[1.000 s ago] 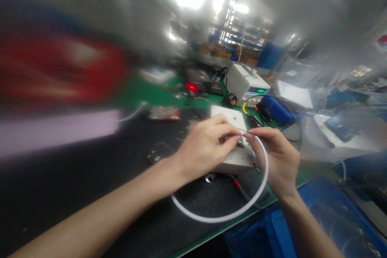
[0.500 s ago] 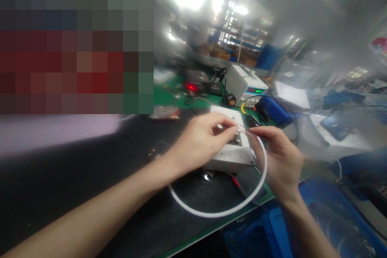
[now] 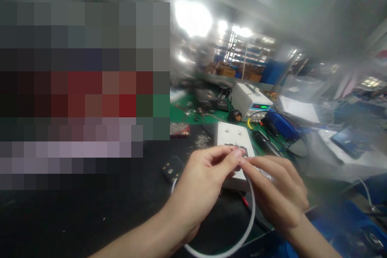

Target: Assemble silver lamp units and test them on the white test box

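My left hand [image 3: 205, 181] is closed in a pinch on a thin wire at the end of a white cable [image 3: 252, 205]; a small reddish bit shows by its fingertips. Close against it, the fingers of my right hand [image 3: 279, 189] pinch the same cable near its end. The cable loops down below both hands and back up to a black block with brass-coloured points [image 3: 171, 168] on the dark mat. Behind the fingertips stands a white metal box [image 3: 232, 129] with small switches on top, partly covered by my hands.
A bench power supply [image 3: 250, 102] with a lit green display is at the back. Loose metal pins [image 3: 202, 140] lie left of the box. A blue case [image 3: 281, 123], a black-handled tool [image 3: 266, 142] and a red-handled tool [image 3: 244, 200] lie around it. Pixelation covers the upper left.
My hands have come together, closing the gap between their fingertips. The bench scene sits lower in view, and the cable loop hangs lower too.
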`<state>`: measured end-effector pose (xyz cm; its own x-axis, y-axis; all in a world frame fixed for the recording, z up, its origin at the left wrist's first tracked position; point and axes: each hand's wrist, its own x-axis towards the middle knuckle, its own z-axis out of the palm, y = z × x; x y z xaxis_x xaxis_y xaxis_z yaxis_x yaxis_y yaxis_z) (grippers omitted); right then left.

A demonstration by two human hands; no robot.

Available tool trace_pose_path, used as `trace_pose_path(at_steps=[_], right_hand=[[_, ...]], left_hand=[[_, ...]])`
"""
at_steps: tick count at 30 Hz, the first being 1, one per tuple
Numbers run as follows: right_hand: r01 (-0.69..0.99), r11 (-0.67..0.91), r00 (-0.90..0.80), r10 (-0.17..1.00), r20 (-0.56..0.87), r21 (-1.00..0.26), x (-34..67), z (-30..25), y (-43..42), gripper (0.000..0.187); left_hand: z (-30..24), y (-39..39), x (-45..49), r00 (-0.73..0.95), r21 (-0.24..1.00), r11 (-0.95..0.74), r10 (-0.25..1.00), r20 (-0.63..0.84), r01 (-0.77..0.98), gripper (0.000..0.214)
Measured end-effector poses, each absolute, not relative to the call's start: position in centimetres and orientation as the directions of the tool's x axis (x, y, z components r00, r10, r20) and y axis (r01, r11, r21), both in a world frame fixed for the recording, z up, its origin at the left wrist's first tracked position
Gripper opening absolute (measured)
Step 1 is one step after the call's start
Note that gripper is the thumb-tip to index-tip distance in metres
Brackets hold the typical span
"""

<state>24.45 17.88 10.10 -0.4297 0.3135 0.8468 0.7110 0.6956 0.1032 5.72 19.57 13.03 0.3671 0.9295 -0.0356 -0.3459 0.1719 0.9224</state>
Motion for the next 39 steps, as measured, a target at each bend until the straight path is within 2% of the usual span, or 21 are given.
trace_pose_path(at_steps=[3, 6, 7, 9, 11, 12, 14, 17, 20, 23, 27, 31, 35, 37, 39], right_hand=[[0.644, 0.758, -0.521, 0.338, 0.784, 0.101, 24.3, 10.8, 18.7, 0.048], [0.640, 0.768, -0.487, 0.429, 0.761, -0.023, 24.3, 11.9, 20.6, 0.039], [0.653, 0.750, -0.433, 0.486, 0.759, -0.108, 24.3, 12.2, 21.7, 0.034], [0.627, 0.654, -0.250, 0.683, 0.686, -0.422, 23.9, 12.9, 24.7, 0.024], [0.470, 0.431, -0.102, 0.893, 0.438, -0.770, 22.9, 13.3, 28.6, 0.027], [0.403, 0.344, -0.091, 0.937, 0.336, -0.848, 22.2, 13.3, 30.8, 0.034], [0.313, 0.229, -0.066, 0.973, 0.219, -0.922, 20.6, 13.1, 35.4, 0.042], [0.202, 0.068, 0.083, 0.993, 0.087, -0.977, 18.6, 12.4, 42.1, 0.040], [0.105, -0.016, 0.277, 0.961, 0.014, -0.994, 18.0, 12.1, 47.5, 0.039], [0.041, -0.023, 0.423, 0.906, -0.004, -0.999, 18.6, 12.2, 51.0, 0.041], [0.028, 0.011, 0.503, 0.864, 0.024, -1.000, 20.2, 12.6, 52.1, 0.038], [0.078, 0.109, 0.500, 0.855, 0.134, -0.991, 21.8, 13.3, 48.7, 0.047], [0.069, 0.283, 0.460, 0.842, 0.282, -0.957, 23.2, 14.0, 40.4, 0.043], [-0.046, 0.386, 0.386, 0.858, 0.340, -0.921, 23.6, 14.0, 35.6, 0.043], [-0.151, 0.426, 0.350, 0.867, 0.355, -0.892, 23.5, 13.6, 31.2, 0.035]], left_hand=[[12.6, 19.9, 5.4, 0.314, 0.898, 0.173, 0.949, -0.041, -0.405, 0.018], [12.1, 21.1, 5.1, 0.229, 0.866, 0.188, 0.970, -0.088, -0.463, 0.017], [12.0, 21.6, 5.0, 0.193, 0.860, 0.188, 0.975, -0.106, -0.475, 0.016], [11.7, 22.7, 4.7, 0.129, 0.857, 0.170, 0.984, -0.122, -0.487, 0.015], [11.4, 23.6, 4.2, 0.089, 0.861, 0.142, 0.990, -0.113, -0.488, 0.014], [11.3, 24.0, 4.0, 0.077, 0.864, 0.132, 0.991, -0.108, -0.486, 0.014], [11.2, 24.6, 3.3, 0.071, 0.871, 0.121, 0.993, -0.099, -0.476, 0.016], [11.1, 25.0, 2.3, 0.078, 0.886, 0.109, 0.994, -0.082, -0.451, 0.022], [11.3, 25.1, 1.5, 0.073, 0.902, 0.091, 0.995, -0.066, -0.422, 0.022], [11.6, 25.1, 1.2, 0.068, 0.921, 0.071, 0.996, -0.049, -0.383, 0.021], [11.7, 25.3, 1.0, 0.056, 0.938, 0.046, 0.998, -0.028, -0.344, 0.019], [11.5, 25.7, 0.8, 0.017, 0.935, 0.037, 0.999, -0.033, -0.354, 0.016], [11.0, 26.3, 0.7, -0.022, 0.921, 0.050, 0.998, -0.064, -0.387, 0.015], [10.9, 26.4, 0.8, -0.034, 0.915, 0.054, 0.997, -0.074, -0.401, 0.014], [10.8, 26.5, 0.8, -0.041, 0.911, 0.053, 0.996, -0.076, -0.409, 0.014]])
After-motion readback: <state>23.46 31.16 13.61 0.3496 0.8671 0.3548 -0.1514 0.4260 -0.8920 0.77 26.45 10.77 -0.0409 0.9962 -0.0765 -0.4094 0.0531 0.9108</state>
